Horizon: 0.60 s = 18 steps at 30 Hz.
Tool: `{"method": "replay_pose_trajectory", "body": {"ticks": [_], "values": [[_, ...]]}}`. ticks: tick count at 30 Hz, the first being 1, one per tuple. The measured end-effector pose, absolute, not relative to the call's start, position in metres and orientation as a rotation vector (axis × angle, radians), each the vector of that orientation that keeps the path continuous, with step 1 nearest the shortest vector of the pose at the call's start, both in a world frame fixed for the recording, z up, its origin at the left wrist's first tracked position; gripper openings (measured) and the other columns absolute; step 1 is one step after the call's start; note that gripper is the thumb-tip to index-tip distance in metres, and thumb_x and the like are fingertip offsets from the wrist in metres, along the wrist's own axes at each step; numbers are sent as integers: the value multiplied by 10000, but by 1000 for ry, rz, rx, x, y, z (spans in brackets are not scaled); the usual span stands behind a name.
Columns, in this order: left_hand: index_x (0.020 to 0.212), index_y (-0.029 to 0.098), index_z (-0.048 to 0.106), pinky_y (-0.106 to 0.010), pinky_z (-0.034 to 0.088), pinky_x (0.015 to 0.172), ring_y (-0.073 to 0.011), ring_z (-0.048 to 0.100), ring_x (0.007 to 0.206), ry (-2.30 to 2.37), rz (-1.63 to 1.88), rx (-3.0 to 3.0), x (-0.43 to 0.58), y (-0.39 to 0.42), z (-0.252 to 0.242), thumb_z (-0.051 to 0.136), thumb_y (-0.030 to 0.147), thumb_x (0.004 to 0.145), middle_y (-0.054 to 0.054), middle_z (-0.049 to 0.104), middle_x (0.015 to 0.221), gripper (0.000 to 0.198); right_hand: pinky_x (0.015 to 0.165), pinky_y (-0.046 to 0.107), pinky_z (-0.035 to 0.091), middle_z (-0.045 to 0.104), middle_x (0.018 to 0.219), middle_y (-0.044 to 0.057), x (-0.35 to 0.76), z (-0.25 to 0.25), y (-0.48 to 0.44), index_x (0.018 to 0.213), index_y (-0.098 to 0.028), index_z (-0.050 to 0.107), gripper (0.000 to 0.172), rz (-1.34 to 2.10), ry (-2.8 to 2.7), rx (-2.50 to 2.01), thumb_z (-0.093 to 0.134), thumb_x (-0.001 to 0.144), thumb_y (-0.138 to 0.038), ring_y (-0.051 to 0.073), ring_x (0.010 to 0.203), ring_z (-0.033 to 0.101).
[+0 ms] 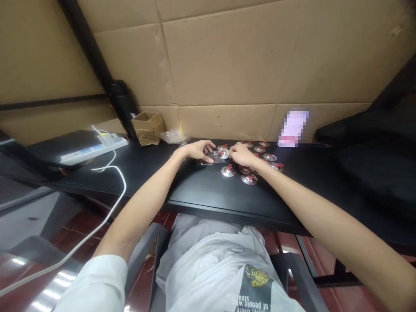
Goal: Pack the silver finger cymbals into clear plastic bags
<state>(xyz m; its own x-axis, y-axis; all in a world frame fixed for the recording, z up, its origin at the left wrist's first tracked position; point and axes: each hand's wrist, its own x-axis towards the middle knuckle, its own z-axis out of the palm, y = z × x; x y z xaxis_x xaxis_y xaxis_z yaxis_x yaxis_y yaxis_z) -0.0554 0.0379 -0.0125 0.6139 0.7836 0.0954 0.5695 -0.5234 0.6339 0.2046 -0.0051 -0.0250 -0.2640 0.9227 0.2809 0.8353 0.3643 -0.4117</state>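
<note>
On the black table several small metal finger cymbals with red loops lie about my hands. My right hand (242, 155) is closed, its fingertips at the edge of a silver finger cymbal (223, 154). Just left of that cymbal is a clear plastic bag (214, 158), flat on the table. My left hand (199, 151) reaches over the bag with thumb and fingers apart, the thumb touching it. Nearer to me lie two cymbals, one finger cymbal (228, 171) on the left and another finger cymbal (249, 179) on the right. My right hand and wrist partly hide others.
A small open cardboard box (147, 128) stands at the back left, with crumpled clear plastic bags (175, 136) beside it. Further left lies a white power strip (94, 149) with a cable. A blurred-out phone-like screen (293, 128) leans on the cardboard wall. Dark fabric (383, 160) fills the right.
</note>
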Motion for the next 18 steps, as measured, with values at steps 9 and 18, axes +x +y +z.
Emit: {"method": "replay_pose_trajectory", "body": {"ticks": [9,18], "values": [[1321,154,703,-383,505,1031,-278,657,1178,1081,396,2217,-55,33,-8,991,493,542,-136,728,1254,897,827,349,432,730,806,105,201,-20,-8,725,-163,769,258,325,-2233,-1478,541,845,-175,258,847,615],[1245,140,741,-353,546,857,-196,696,919,994,470,2027,-50,34,-13,963,323,632,-85,763,1025,677,768,327,391,669,718,56,200,-20,-9,667,-192,658,242,388,-2300,-1306,522,866,-187,227,787,593]]}}
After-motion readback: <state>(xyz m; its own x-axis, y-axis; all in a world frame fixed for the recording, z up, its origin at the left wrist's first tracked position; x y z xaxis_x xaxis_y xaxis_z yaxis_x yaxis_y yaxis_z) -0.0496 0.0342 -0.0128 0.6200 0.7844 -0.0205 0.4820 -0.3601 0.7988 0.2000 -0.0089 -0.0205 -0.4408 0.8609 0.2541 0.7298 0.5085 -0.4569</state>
